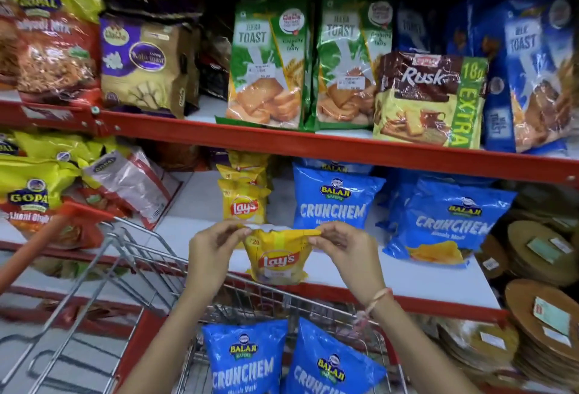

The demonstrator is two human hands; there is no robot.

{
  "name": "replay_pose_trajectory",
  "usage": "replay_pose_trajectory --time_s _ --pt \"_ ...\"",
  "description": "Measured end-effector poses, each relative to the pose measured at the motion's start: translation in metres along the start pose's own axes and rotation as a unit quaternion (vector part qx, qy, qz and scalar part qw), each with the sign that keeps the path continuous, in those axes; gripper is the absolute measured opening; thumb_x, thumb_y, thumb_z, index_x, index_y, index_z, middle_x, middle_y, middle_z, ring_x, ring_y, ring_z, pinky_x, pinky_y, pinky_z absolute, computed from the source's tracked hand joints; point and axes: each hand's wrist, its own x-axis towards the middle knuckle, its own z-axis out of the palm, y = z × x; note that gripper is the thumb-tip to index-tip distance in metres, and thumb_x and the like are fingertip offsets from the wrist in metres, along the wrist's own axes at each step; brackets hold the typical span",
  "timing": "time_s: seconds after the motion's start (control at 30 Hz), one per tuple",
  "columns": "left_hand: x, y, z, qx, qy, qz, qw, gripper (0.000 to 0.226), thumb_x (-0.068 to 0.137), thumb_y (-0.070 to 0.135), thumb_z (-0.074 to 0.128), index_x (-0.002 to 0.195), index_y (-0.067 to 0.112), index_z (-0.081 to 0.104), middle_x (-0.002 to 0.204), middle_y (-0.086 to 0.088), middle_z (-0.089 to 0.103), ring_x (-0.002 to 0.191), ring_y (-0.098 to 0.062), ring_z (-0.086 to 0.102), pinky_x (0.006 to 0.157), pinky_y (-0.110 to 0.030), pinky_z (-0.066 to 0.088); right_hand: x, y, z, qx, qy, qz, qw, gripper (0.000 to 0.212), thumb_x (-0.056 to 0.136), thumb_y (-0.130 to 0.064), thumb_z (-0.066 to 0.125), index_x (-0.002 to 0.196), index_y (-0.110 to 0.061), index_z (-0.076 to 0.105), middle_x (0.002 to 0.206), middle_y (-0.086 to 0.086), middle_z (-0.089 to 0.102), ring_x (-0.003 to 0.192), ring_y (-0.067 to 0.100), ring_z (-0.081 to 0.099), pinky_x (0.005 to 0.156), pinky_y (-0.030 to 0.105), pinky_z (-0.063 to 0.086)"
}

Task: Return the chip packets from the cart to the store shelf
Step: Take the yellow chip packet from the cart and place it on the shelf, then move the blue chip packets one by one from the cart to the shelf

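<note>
Lay's packet (275, 260) (apparently above the shelf (407, 280) edge) hangs behind carted Crunchem packets (247, 359).

shelf (391, 280) bears lay's packets (242, 202), crunchem packets (335, 197).

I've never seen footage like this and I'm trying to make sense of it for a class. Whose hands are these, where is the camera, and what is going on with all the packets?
There is no machine here: a person wears a wide-angle camera on the head, so this single picture looks forward and down at their own two bare hands. The left hand and right hand each pinch a top corner of a yellow Lay's packet, holding it up in front of the white store shelf. More yellow Lay's packets stand on that shelf, next to blue Crunchem packets. Below the hands is a wire shopping cart, with two blue Crunchem packets in the cart. The shelf above holds toast and rusk packs.
</note>
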Motion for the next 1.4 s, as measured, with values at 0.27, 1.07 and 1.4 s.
replay_pose_trajectory --time_s 0.27,1.07,1.4 --pt "0.055 -0.035 -0.007 0.106 0.016 -0.029 0.994 0.017 0.079 0.013 0.07 0.074 0.028 0.067 0.072 -0.019 0.072 0.07 -0.027 0.068 0.072 -0.048 0.056 0.058 0.031 0.051 -0.066 0.032 0.043 0.996 0.009 0.076 -0.012 0.076 0.082 -0.012 0.069 0.077 0.005 0.074 0.075 0.012 0.069 0.077 0.038 0.059" --pt "0.018 -0.086 0.015 0.044 0.081 -0.088 0.992 0.034 0.088 0.016 0.061 0.12 0.012 0.05 0.111 -0.001 0.061 0.094 -0.012 0.06 0.07 0.0 0.044 0.036 0.095 0.066 -0.031 -0.077 0.124 0.989 0.034 0.087 -0.01 0.062 0.121 -0.01 0.054 0.115 0.01 0.066 0.098 0.013 0.062 0.084 0.016 0.049" --pt "-0.099 -0.142 0.082 0.164 -0.091 -0.129 0.974 0.016 0.09 0.023 0.058 0.105 0.019 0.057 0.105 -0.005 0.062 0.093 -0.017 0.06 0.079 -0.034 0.052 -0.073 0.167 0.007 -0.22 -0.064 0.118 0.966 0.006 0.089 -0.013 0.059 0.091 -0.017 0.063 0.084 0.001 0.071 0.072 0.01 0.066 0.069 0.031 0.059"
